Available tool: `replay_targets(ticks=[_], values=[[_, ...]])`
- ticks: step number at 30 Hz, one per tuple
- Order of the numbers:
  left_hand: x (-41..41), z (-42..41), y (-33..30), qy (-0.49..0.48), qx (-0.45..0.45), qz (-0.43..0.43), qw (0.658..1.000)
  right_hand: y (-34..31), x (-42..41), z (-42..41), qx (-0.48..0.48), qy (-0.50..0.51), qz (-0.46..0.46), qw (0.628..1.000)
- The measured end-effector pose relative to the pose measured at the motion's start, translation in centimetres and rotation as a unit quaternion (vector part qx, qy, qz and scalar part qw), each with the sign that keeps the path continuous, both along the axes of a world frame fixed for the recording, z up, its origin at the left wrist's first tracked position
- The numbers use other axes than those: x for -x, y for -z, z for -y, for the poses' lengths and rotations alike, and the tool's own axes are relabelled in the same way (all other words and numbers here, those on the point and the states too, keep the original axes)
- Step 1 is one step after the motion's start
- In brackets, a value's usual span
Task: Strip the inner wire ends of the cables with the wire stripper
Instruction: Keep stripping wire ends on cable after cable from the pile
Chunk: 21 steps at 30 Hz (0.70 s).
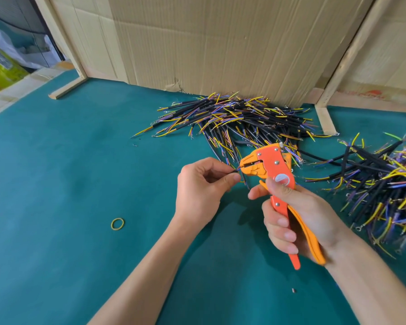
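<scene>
My right hand (298, 219) grips the handles of an orange wire stripper (275, 171), whose jaws point left. My left hand (202, 184) pinches a short black cable (236, 171) between thumb and fingers and holds its inner wire ends at the stripper's jaws. Most of that cable is hidden inside my fingers. Both hands hover above the green table cover (80, 184).
A large pile of black cables (239, 120) with yellow, blue and purple inner wires lies against the cardboard wall (220, 43). A second pile (384, 184) spreads at the right. A yellow rubber band (117, 224) lies left of my forearm. Wooden strips (67, 89) frame the back.
</scene>
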State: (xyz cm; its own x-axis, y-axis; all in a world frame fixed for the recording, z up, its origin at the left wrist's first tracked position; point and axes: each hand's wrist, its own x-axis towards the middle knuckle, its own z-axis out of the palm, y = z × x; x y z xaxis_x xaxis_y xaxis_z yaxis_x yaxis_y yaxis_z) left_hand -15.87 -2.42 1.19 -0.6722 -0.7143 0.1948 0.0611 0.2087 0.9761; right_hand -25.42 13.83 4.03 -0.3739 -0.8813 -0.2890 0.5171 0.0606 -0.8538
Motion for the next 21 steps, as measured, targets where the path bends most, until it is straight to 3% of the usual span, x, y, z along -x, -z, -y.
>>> replay_targets(ticks=[3,10,14,21], values=[[0.0,0.0,0.0,0.003,0.005,-0.003,1.000,0.0,0.4,-0.7,0.033,-0.045,0.032,0.998],[0.0,0.6,0.0,-0.004,-0.048,-0.025,0.999,0.2,1.9,-1.2,0.048,0.054,0.073,0.995],[0.1,0.5,0.2,0.013,-0.050,-0.026,0.998,0.4,2.3,-1.5,0.079,0.045,0.106,0.990],[0.1,0.7,0.4,0.021,-0.034,-0.034,0.999,0.6,2.0,-1.4,0.024,-0.006,0.087,0.996]])
